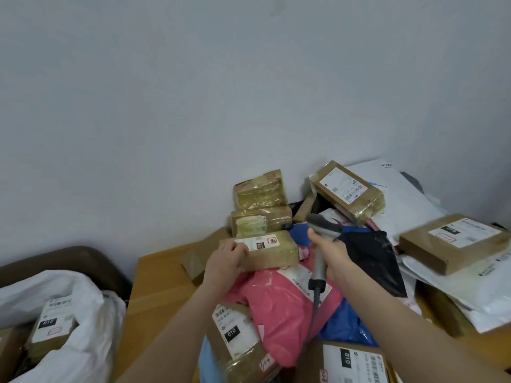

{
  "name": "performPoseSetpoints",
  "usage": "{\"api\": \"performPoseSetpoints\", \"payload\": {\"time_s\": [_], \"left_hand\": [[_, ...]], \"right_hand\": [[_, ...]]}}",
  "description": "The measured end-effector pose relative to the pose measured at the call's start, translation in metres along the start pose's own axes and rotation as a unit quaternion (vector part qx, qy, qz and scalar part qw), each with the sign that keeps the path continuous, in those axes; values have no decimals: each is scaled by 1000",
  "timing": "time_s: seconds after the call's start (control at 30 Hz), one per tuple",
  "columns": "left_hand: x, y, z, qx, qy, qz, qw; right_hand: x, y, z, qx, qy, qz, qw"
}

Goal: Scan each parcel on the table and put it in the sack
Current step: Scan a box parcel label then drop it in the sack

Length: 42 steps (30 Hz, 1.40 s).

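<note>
Grips taped brown cardboard parcel [276, 252] in curled left hand [225, 261], wraps right hand [333, 257] round grey scanner [322, 230]. Risks misread through fingertips [242, 248] covering white label [258, 242] edge.

A plain pale grey wall [166, 92] fills the upper half of the frame, with a faint smudge [276, 8] near the top centre. At the lower left, a dark brown rounded piece of furniture [69, 258] stands against the wall.
</note>
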<state>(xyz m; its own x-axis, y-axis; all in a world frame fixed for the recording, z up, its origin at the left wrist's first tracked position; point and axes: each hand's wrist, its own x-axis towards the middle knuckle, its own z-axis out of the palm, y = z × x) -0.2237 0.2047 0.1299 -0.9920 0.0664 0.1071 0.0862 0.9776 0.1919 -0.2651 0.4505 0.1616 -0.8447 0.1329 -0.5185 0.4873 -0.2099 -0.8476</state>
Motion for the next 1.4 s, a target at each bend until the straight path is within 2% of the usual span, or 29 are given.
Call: {"api": "performPoseSetpoints", "payload": {"time_s": [0.07,0.17,0.23,0.3,0.37,0.43,0.53,0.6,0.67,0.73,0.77,0.83,1.03,1.17,1.4], "left_hand": [[-3,-7,5,-38,-14,-28,999],[-3,-18,5,-93,48,-144,984],[1,-26,6,-136,50,-256,956],[6,-31,8,-176,-25,-345,922],[7,-29,7,-259,-81,-397,877],[7,-30,6,-339,-70,-424,837],[11,-36,4,-416,-13,-448,791],[13,-38,1,-464,39,-485,740],[17,-37,-2,-548,72,-521,650],[22,-28,-6,-645,88,-520,554],[26,-22,-7,-668,96,-513,531],[34,-7,-6,-680,89,-505,524],[43,19,8,-658,23,-524,541],[40,16,4,-663,60,-499,554],[16,-24,-65,-652,79,-393,644]], "right_hand": [[1,11,3,-20,0,12,1000],[2,19,8,-44,-3,15,999],[4,21,13,-42,-21,16,999],[7,23,19,-45,-39,20,998],[8,25,22,-53,-45,22,997],[10,27,24,-53,-43,22,997],[11,26,24,-44,-40,23,998],[11,23,23,-43,-55,25,997],[8,22,23,-44,-71,27,996],[5,21,24,-48,-81,27,995],[3,22,27,-48,-86,28,995],[-3,23,33,-47,-96,27,994],[-7,21,31,-42,-103,21,994],[-13,14,29,-11,-101,9,995],[-64,-3,82,34,-159,-12,987]]}}
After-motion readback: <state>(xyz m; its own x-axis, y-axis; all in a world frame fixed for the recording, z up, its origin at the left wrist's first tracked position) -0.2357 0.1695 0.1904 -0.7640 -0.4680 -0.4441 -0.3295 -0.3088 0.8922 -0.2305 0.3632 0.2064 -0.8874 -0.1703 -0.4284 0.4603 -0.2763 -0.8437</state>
